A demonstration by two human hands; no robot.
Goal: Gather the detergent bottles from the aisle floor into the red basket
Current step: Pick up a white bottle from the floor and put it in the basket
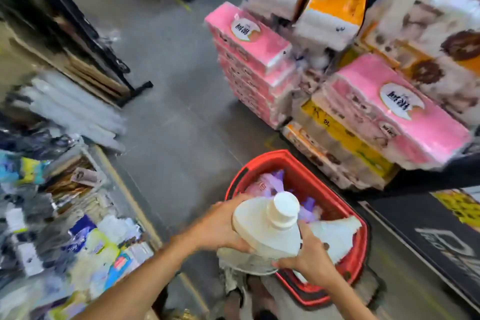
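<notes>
One white detergent bottle [262, 234], cap up, is held in two hands over the near-left rim of the one red basket [363, 239], which stands on the aisle floor [168, 125]. Left hand [220, 228] fingers wrap the bottle's left side; right hand [311, 260] fingers clasp its lower right. In the basket: one second white bottle [335, 236] and purple bottles [270, 184], too blurred to count. Pink tissue packs [249, 41] are stacked beyond.

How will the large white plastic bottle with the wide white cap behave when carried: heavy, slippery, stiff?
Probably heavy: the left hand and the right hand both grip the large white plastic bottle. Its smooth wall may slip. It seems stiff, as the grip leaves no visible dent.
</notes>
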